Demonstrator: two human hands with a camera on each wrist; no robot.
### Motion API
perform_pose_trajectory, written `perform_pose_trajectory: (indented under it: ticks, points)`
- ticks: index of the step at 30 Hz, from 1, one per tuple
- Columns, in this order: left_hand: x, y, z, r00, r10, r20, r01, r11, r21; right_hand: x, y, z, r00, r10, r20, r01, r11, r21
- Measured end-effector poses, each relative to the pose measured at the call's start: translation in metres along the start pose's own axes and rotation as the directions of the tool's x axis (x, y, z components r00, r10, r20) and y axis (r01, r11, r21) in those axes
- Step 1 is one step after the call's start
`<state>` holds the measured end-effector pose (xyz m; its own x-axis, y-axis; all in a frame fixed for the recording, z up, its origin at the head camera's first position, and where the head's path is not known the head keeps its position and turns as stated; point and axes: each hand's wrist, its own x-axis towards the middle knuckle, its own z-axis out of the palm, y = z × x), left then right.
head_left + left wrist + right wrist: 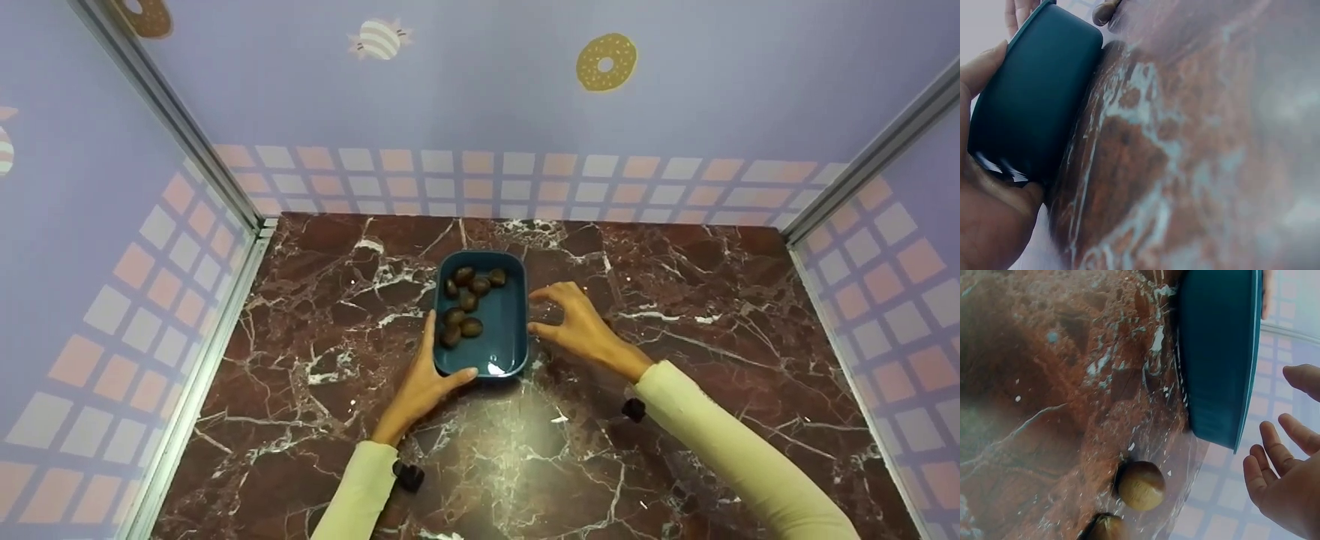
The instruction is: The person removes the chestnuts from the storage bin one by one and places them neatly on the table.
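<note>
A teal rectangular dish (504, 322) stands on the marble-patterned surface, with several brown chestnuts (471, 327) inside, mostly along its left side and far end. My left hand (418, 384) grips the near left corner of the dish, fingers along the left wall and thumb at the near end. Just off the right wall is my right hand (579, 324), thumb and fingers spread with nothing between them. In the right wrist view two loose chestnuts lie on the surface, one whole chestnut (1141, 486) and another chestnut (1107, 527) cut off by the frame's edge. My right hand and wrist largely hide them from the head view.
A lilac back wall (487, 97) with pink and white squares rises behind the marble-patterned surface (337, 420). Similar panels close off the left and right, with metal edging (202, 367) along the left one. Small black wrist cameras sit at both sleeves.
</note>
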<state>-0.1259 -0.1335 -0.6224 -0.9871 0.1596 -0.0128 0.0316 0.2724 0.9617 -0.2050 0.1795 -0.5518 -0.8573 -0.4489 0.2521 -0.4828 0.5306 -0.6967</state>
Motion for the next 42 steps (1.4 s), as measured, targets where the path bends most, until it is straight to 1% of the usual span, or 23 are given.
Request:
perform_pose_trajectory:
  ticks: [3,8,11,15,20,24,29,33,36,39,42]
  points:
    - [0.001,0.001,-0.001,1.0,-0.007,0.012,0.008,1.0,-0.011,0.004,-0.003,0.003,1.0,0.009,0.014,-0.01,1.0,0.013]
    - [0.001,0.001,-0.001,1.0,-0.015,0.021,0.016,0.999,-0.035,0.01,-0.009,0.011,0.997,0.003,0.072,-0.004,1.0,0.017]
    - [-0.001,0.001,0.0,1.0,-0.017,0.014,0.018,0.999,-0.032,0.013,-0.01,0.018,0.995,-0.017,0.098,0.017,1.0,0.005]
    - [-0.001,-0.001,0.001,1.0,-0.005,0.012,0.005,1.0,-0.009,0.017,-0.011,0.026,0.992,-0.061,0.108,0.064,0.998,-0.027]
    - [-0.004,-0.004,0.001,1.0,-0.008,0.014,0.008,1.0,0.004,0.023,-0.013,0.038,0.981,-0.116,0.157,0.126,0.99,-0.055]
    - [-0.003,-0.003,0.0,1.0,0.004,0.011,-0.004,1.0,0.003,0.032,-0.015,0.046,0.97,-0.111,0.215,0.126,0.99,-0.058]
    - [0.0,0.001,0.001,1.0,0.007,0.015,-0.007,1.0,0.022,0.043,-0.016,0.052,0.962,-0.064,0.264,0.104,0.985,-0.139]
    - [0.0,0.0,0.0,1.0,-0.006,0.024,0.006,1.0,0.018,0.047,-0.016,0.058,0.954,-0.074,0.292,0.137,0.969,-0.204]
    - [-0.001,-0.002,-0.001,1.0,-0.003,0.015,0.003,1.0,0.021,0.049,-0.018,0.065,0.948,-0.074,0.309,0.154,0.957,-0.245]
    - [-0.001,-0.003,-0.001,1.0,0.012,-0.002,-0.012,1.0,0.026,0.051,-0.02,0.073,0.951,-0.051,0.305,0.147,0.943,-0.3]
    - [-0.001,-0.003,0.0,1.0,0.017,-0.004,-0.017,1.0,0.021,0.05,-0.021,0.078,0.96,-0.042,0.277,0.142,0.924,-0.355]
